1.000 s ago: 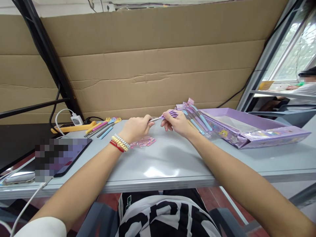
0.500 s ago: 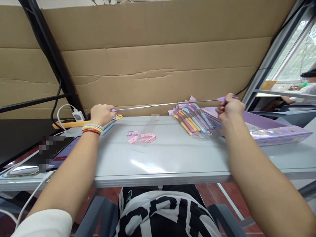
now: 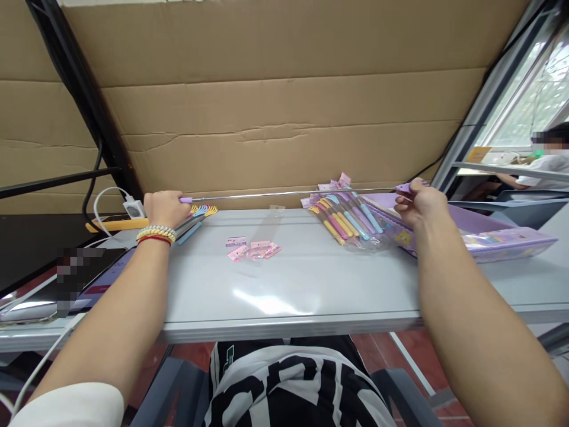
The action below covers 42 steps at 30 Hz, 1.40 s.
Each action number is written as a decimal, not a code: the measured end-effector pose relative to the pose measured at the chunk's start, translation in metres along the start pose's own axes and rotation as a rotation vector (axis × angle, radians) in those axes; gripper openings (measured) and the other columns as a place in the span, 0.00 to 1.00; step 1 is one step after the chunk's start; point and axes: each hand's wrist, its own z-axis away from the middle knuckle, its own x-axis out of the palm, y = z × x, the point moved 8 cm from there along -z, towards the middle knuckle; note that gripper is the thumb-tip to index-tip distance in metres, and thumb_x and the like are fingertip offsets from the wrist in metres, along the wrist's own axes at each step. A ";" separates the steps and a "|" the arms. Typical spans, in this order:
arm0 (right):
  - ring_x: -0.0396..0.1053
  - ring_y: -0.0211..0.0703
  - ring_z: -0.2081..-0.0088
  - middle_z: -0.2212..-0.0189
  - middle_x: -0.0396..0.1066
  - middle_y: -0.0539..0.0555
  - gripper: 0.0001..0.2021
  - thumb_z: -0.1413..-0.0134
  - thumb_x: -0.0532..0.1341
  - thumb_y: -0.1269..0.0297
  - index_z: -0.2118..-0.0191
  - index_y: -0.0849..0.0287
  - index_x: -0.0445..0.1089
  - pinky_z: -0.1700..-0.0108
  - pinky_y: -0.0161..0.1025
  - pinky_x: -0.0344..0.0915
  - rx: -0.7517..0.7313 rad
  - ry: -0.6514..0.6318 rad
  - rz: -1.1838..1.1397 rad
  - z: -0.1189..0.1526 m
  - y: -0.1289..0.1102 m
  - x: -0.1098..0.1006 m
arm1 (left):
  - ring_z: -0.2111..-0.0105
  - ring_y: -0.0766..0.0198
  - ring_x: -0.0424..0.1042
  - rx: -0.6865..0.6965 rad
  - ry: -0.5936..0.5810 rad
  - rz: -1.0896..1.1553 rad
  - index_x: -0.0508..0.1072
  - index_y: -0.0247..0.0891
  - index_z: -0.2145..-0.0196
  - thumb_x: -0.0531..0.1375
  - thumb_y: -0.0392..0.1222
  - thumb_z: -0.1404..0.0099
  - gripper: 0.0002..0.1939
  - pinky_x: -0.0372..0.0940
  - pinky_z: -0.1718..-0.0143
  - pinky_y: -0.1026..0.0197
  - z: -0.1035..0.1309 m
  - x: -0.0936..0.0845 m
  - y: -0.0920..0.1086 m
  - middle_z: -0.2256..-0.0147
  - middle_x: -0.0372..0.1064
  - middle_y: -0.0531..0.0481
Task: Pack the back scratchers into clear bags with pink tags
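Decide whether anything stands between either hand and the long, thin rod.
Nothing visible does. The left hand holds the rod by one purple end, and the right hand holds the other. The packaged sticks and purple box near the right hand do not come between it and the rod.

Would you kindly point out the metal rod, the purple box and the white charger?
Metal rod (image 3: 275,194): head view, mid-shaft.
Purple box (image 3: 511,247): head view, front wall.
White charger (image 3: 134,208): head view, its body.

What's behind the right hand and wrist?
The purple box, showing on both sides of the right hand and wrist. The stretch they cover, including part of its inside, can't be seen.
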 end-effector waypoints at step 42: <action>0.48 0.27 0.91 0.91 0.55 0.43 0.16 0.43 0.60 0.55 0.76 0.60 0.62 0.90 0.27 0.42 -0.124 -0.143 -0.021 0.045 -0.014 0.065 | 0.64 0.52 0.71 0.373 -0.154 0.043 0.74 0.42 0.70 0.49 0.51 0.40 0.17 0.54 0.71 0.58 0.024 -0.019 0.077 0.68 0.75 0.46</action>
